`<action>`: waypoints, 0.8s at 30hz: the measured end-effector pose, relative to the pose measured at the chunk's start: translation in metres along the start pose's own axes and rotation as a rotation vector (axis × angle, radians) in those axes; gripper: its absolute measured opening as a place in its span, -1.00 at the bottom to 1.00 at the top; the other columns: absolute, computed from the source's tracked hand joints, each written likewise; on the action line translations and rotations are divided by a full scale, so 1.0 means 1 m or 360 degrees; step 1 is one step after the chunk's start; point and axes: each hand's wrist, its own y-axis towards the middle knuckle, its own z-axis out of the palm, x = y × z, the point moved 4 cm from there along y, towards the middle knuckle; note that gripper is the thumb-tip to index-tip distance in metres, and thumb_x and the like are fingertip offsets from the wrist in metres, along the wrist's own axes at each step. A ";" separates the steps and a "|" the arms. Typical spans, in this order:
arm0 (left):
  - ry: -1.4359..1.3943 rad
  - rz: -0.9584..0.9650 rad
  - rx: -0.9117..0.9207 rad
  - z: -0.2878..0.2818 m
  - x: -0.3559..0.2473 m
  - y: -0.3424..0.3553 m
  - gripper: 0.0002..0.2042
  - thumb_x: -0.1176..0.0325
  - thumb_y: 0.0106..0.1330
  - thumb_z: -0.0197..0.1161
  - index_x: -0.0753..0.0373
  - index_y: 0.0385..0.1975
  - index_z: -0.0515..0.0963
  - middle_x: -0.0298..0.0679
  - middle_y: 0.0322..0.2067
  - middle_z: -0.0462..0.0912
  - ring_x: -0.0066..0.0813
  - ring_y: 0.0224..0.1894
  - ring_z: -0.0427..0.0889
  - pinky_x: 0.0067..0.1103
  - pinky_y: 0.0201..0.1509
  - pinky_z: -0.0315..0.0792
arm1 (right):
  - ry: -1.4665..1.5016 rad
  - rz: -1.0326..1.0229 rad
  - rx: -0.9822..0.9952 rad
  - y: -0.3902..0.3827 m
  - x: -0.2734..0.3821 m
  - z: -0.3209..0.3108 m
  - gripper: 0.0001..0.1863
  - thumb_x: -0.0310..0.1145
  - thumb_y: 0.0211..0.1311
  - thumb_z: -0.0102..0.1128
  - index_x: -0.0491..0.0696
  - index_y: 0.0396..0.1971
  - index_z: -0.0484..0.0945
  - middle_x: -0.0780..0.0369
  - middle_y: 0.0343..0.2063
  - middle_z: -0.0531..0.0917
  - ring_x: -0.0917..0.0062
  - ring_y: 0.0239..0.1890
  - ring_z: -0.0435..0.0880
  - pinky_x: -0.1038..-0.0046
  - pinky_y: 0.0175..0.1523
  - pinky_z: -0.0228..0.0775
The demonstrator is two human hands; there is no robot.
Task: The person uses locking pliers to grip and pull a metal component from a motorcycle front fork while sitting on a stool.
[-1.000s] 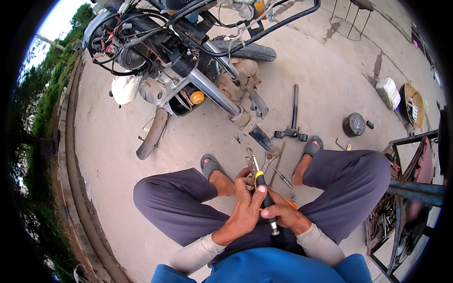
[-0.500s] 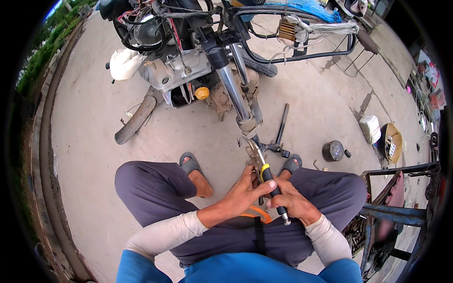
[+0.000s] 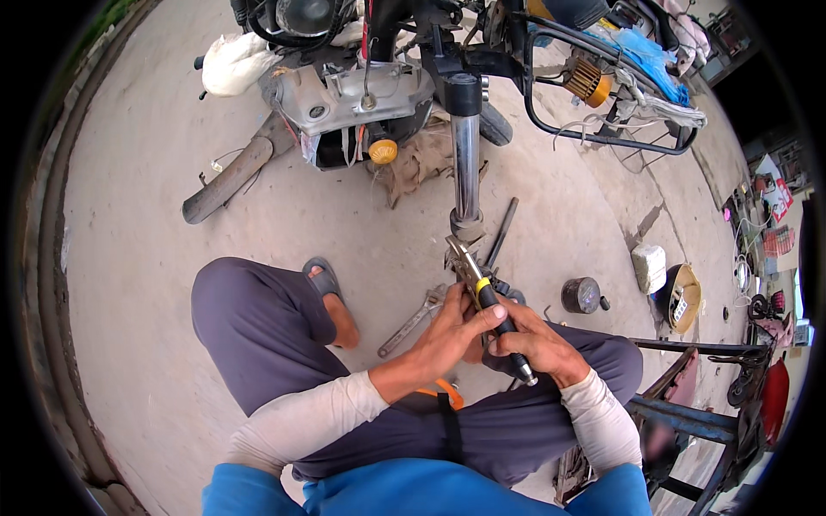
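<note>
A pair of locking pliers (image 3: pixel 489 298) with black-and-yellow handles lies in both my hands. My left hand (image 3: pixel 443 334) is closed round it from the left, its thumb pressed along the handle. Lower on the handle, my right hand (image 3: pixel 544 348) grips from the right. The metal jaws point away from me, at the bottom end of a chrome fork tube (image 3: pixel 465 163); whether they bite on it I cannot tell. Beside my left hand an adjustable wrench (image 3: pixel 411 325) rests on the ground.
Ahead stands a partly dismantled motorcycle with a grey headlamp housing (image 3: pixel 344 107). A dark bar (image 3: pixel 502 230) lies beyond my hands. To the right are a round dark tin (image 3: pixel 581 295), a white block (image 3: pixel 649 268), a tan bowl (image 3: pixel 686 298) and a blue metal frame (image 3: pixel 688 419).
My view has swung, so the fork tube now looks nearly upright and the adjustable wrench shows more fully. Both hands keep their hold on the pliers.
</note>
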 end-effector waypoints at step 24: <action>-0.0311 0.0400 -0.0732 0.021 0.015 0.021 -0.62 0.27 0.36 0.34 0.43 -0.07 0.39 -0.20 -0.28 0.61 -0.53 -0.23 0.59 -0.56 -0.12 0.51 | -0.0263 0.0333 0.0001 -0.006 -0.011 -0.001 -0.13 -0.40 0.01 0.36 -0.24 0.36 0.18 0.07 -0.07 0.57 0.39 0.01 0.56 0.42 0.13 0.40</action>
